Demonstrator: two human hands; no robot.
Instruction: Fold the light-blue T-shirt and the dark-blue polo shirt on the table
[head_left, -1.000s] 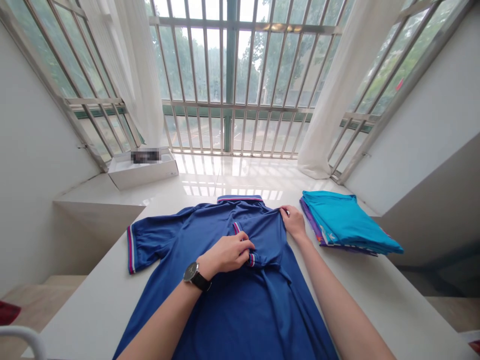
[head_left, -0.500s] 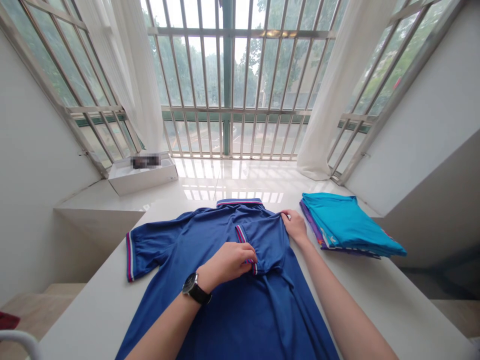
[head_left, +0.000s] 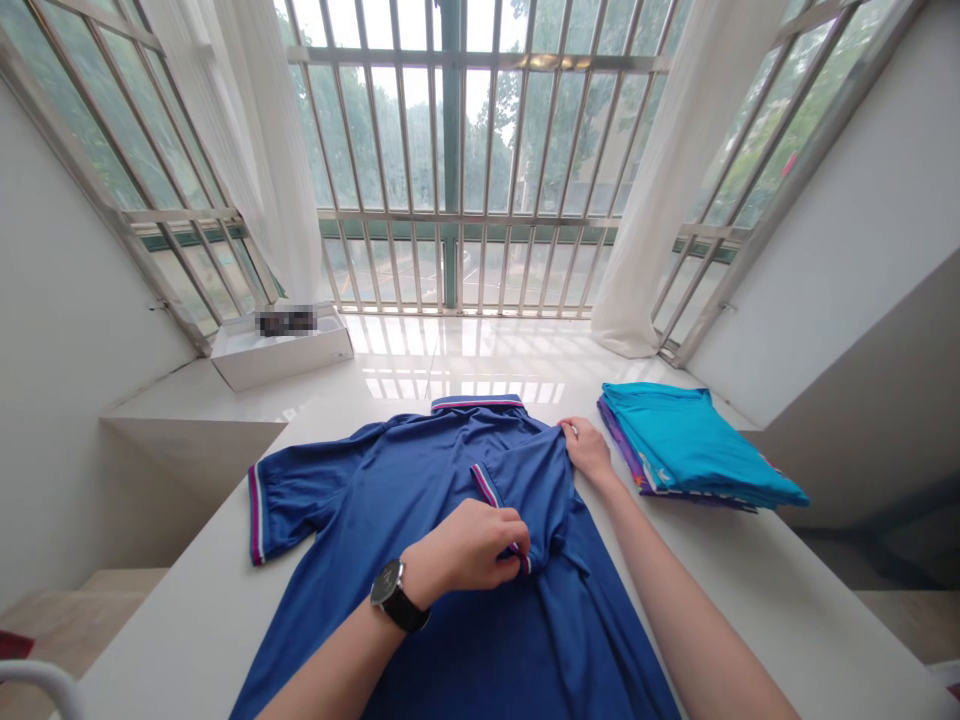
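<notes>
A blue polo shirt (head_left: 420, 500) with red-and-white striped trim lies on the white table, its collar toward the window. Its left sleeve is spread out flat, while the right sleeve is folded inward across the back. My left hand (head_left: 480, 545), with a black watch on the wrist, pinches the striped cuff of that folded sleeve. At the right shoulder fold, my right hand (head_left: 586, 447) grips the shirt's edge between thumb and fingers. The part of the cuff under my left fingers is hidden.
A stack of folded clothes (head_left: 690, 440), turquoise on top, sits on the table to the right. On the window ledge at left stands a white box (head_left: 285, 355) with blurred contents. Barred windows and white curtains (head_left: 637, 250) border the ledge.
My left hand has shifted slightly right and toward me, drawing the sleeve cuff with it. My right hand stays on the shoulder fold. The view has moved a little.
</notes>
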